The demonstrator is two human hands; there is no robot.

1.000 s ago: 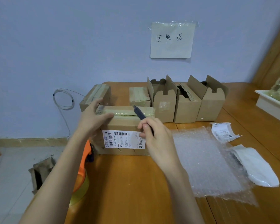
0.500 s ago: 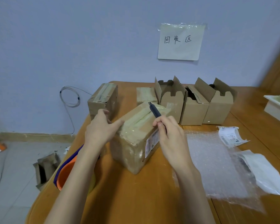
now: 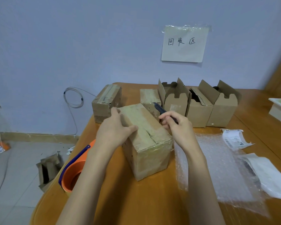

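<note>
Wooden table, orange-brown, pushed against a pale blue wall. Paper sign taped to the wall, three handwritten characters. Grey tiled floor to the left.

Taped box stands on the table in the middle, just left of the bubble wrap.
- Long axis runs away from the person, far end swung a little to the left.
- One short end faces the camera.
- Tape seam runs lengthwise down the top.

Left hand grips the box at its left top edge: thumb laid across the top, fingers down over the left side.

Right hand is closed round a dark cutter, pen-fashion, beside the box's far right edge. Cutter tip points up and to the left, toward the back row. Whether the tip touches the box cannot be told.

Back row along the wall:
- two sealed boxes
- three opened boxes, flaps up

Right of the bubble wrap: printed label slip and white mailer bag. Orange bucket with a blue handle sits below the table's left edge. Coiled cable hangs on the wall.
</note>
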